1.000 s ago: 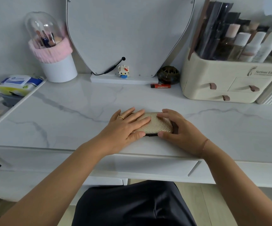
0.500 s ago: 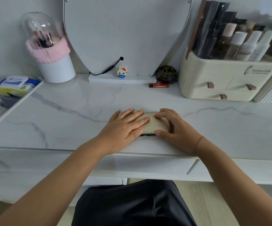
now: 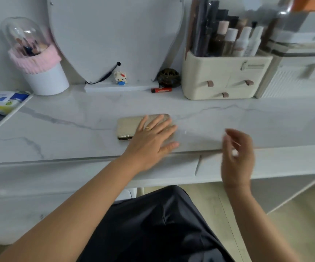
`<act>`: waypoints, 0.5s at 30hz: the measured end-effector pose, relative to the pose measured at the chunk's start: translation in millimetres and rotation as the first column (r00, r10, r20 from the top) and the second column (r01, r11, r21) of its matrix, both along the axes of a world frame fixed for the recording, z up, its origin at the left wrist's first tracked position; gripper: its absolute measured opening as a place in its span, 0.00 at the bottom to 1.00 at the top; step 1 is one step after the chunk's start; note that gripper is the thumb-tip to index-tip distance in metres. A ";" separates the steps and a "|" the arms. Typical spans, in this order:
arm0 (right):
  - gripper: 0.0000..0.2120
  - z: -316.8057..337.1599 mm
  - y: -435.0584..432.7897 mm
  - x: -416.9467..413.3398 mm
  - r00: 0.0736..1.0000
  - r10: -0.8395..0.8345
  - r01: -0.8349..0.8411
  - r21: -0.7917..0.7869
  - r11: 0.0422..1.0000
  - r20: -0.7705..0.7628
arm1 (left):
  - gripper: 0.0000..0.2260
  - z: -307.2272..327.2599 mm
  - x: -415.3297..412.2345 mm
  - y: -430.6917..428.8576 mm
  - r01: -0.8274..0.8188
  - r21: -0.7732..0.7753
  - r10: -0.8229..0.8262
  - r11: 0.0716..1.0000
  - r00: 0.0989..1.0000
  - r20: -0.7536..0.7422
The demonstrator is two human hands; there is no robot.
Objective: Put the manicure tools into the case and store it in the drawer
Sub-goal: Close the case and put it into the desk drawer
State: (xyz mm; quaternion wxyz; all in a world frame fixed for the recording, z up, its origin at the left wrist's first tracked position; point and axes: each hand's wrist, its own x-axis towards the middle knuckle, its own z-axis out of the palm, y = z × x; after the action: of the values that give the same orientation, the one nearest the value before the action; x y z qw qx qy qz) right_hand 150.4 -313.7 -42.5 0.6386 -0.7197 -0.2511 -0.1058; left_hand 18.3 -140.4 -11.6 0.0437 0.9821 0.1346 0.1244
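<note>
The closed gold case (image 3: pixel 128 127) lies on the desk (image 3: pixel 247 125), near its front edge. The left hand (image 3: pixel 151 142) rests flat on the case's right half, its fingers (image 3: pixel 164 125) straight and spread, pressing rather than gripping. The right hand (image 3: pixel 237 157) is in the air to the right of the case. It is blurred, with loosely curled fingers, seemingly holding nothing. The drawer front (image 3: pixel 162 170) just below the case looks shut.

Likely risks: under only 1 flat palm, the case could slide off the edge. Lifted 1-handed, a poorly latched case could open and spill tools.
</note>
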 end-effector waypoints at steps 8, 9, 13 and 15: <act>0.09 -84.7 -64.9 45.5 0.602 0.121 0.054 0.192 0.980 -0.789 | 0.33 -21.7 67.8 -48.6 0.173 0.070 -0.162 0.982 0.976 -0.144; 0.06 -83.6 -63.5 48.7 0.567 0.195 0.019 0.250 0.968 -0.800 | 0.34 -23.3 70.4 -51.0 0.175 0.080 -0.162 0.981 0.976 -0.143; 0.11 -85.3 -61.5 57.3 0.432 0.363 0.050 0.424 0.904 -0.826 | 0.34 -25.4 69.8 -52.4 0.165 0.102 -0.150 0.981 0.979 -0.141; 0.26 -89.6 -62.0 59.0 0.384 0.424 0.104 0.494 0.863 -0.820 | 0.34 -25.9 69.6 -50.4 0.164 0.104 -0.150 0.981 0.980 -0.130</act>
State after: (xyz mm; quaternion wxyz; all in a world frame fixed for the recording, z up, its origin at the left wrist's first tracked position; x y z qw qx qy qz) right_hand 209.4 -375.7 -132.1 0.8299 -0.4510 0.1020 0.3121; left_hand 87.8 -190.8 -37.5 -0.0112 0.9963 0.0515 0.0678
